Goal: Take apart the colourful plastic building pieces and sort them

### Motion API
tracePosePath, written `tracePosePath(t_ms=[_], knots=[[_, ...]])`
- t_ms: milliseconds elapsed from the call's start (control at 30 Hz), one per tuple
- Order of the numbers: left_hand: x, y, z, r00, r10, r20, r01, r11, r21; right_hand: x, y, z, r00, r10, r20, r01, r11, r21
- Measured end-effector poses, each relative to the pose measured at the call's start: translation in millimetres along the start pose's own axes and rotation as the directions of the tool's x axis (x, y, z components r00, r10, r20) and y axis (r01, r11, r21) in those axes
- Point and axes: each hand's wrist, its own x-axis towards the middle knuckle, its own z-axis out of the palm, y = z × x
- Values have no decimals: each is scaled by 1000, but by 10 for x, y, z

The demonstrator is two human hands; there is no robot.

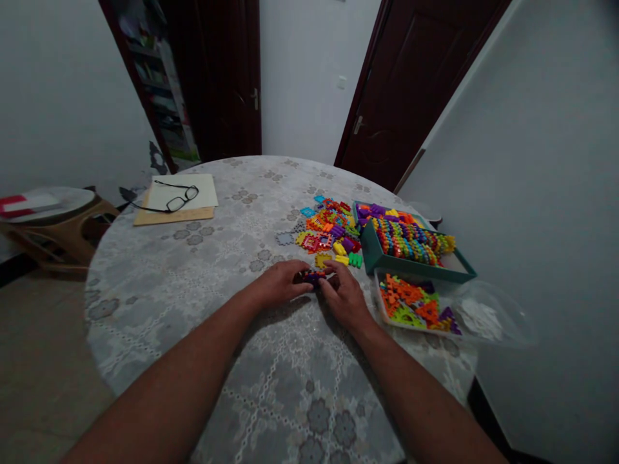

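Left hand [283,283] and right hand [344,293] — fingers pinched on a small purple block cluster [314,277], seemingly few pieces joined, low on the table [193,270]. Loose pile [329,235] just beyond — mostly unused.

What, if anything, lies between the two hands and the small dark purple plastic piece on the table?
Nothing visible: the left hand and the right hand both hold the small dark purple plastic piece between their fingertips.

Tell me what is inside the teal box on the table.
The teal box holds rows of colourful plastic pieces, piled above its rim. Whatever lies under them is covered.
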Motion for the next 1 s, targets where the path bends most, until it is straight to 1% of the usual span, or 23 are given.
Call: tracePosePath(t_ms=[67,133,200,267,333,400,467,567,633,700,800,867,933,1000], knots=[[-7,11,-1,1000,-20,-18,20,1000,24,9,6,9,999,-30,26,30,1000,-3],[-19,1,-27,999,-33,-27,34,998,43,34,27,11,996,-92,13,92,994,-63],[-32,-25,-64,998,-61,-34,63,997,35,68,64,16,985,-173,-19,165,966,-200],[-39,-58,-94,997,-75,-35,75,997,-1,96,99,28,978,-207,-6,190,904,-382],[-36,-86,-108,997,-68,-22,67,997,-47,109,111,42,986,-157,50,159,824,-543],[-26,-102,-110,998,-67,-11,66,995,-68,106,93,52,991,-80,110,132,753,-645],[-15,-109,-111,997,-82,-10,81,994,-70,95,56,50,988,-30,149,126,709,-694],[-8,-116,-119,996,-85,-1,84,993,-87,74,17,27,983,-1,183,135,683,-718],[-10,-122,-121,997,-80,6,81,993,-89,64,22,0,980,-6,198,148,689,-709],[-12,-122,-113,997,-81,11,82,993,-88,61,45,-39,982,-42,185,154,748,-646],[-13,-104,-80,998,-61,15,62,993,-97,71,71,-109,989,-103,103,137,897,-420],[-13,-84,-52,1000,-21,11,22,996,-89,76,59,-143,995,-90,46,98,964,-246],[-13,-69,-22,1000,5,-5,-5,997,-79,69,20,-147,998,-52,32,55,992,-113],[-11,-69,8,1000,5,-27,-8,997,-78,54,-31,-119,998,-32,50,34,999,-32]])
